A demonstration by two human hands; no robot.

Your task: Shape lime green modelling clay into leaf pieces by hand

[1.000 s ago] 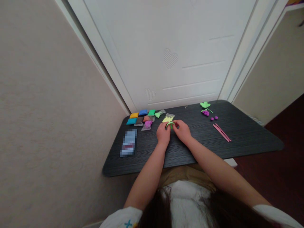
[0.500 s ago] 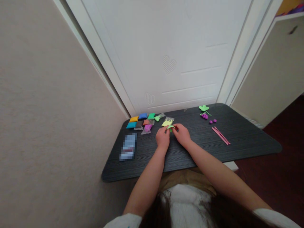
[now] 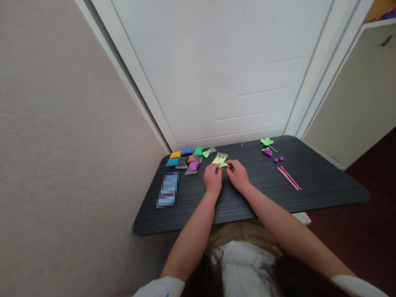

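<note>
Dark ribbed tabletop (image 3: 309,185) is lying under both hands, with colored clay packets (image 3: 185,156) sitting left of the grip and pink sculpting tools (image 3: 289,178) well to its right. The left hand (image 3: 213,179) and right hand (image 3: 237,175) are pinching a thin green clay strip (image 3: 223,165) between them, just short of a yellow packet (image 3: 219,158). Too strong a pull could be tearing it.

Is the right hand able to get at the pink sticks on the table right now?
Probably yes: the pink sticks lie on bare tabletop to the right of the right hand, with nothing between. That hand does pinch a green piece with the left hand, though.
</note>
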